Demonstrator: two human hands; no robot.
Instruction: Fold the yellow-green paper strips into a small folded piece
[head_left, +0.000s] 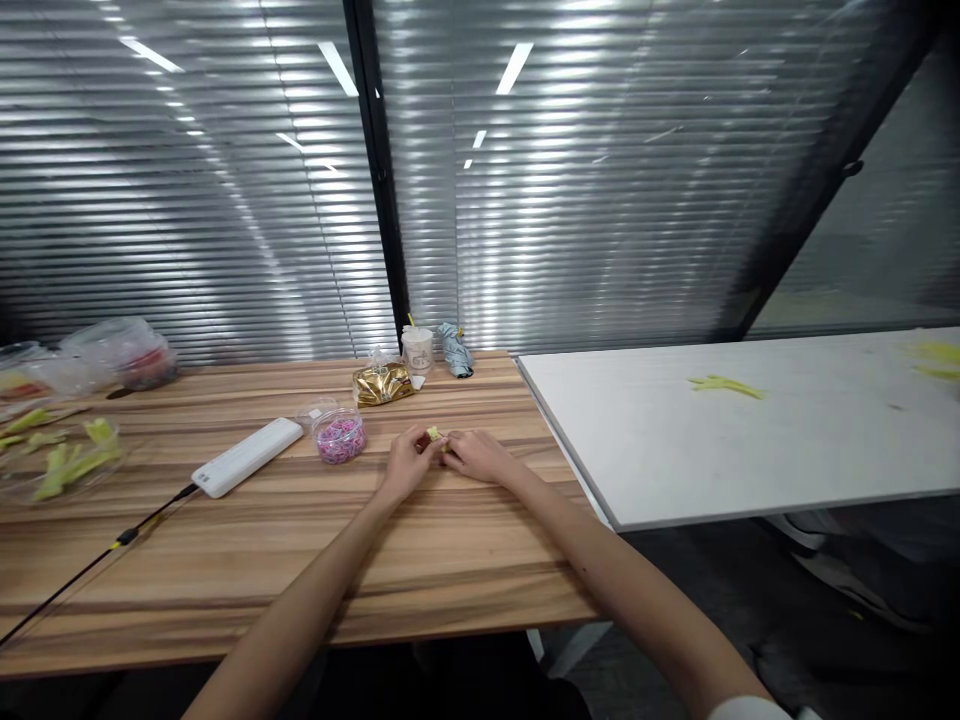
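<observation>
Between my two hands, over the wooden table, is a small yellow piece; it looks like a bit of folded strip, too small to make out fully. My left hand pinches it from the left, fingers closed. My right hand meets it from the other side, with thumb and fingers pressed together at its lower end. Left of my hands stands a clear round tub filled with small pink and purple loops. Its clear lid seems to lie just behind it.
A white oblong device with a black cable lies on the left, near yellow strips. A gold packet, a paper cup and a crumpled blue wrapper stand behind. A white table adjoins on the right.
</observation>
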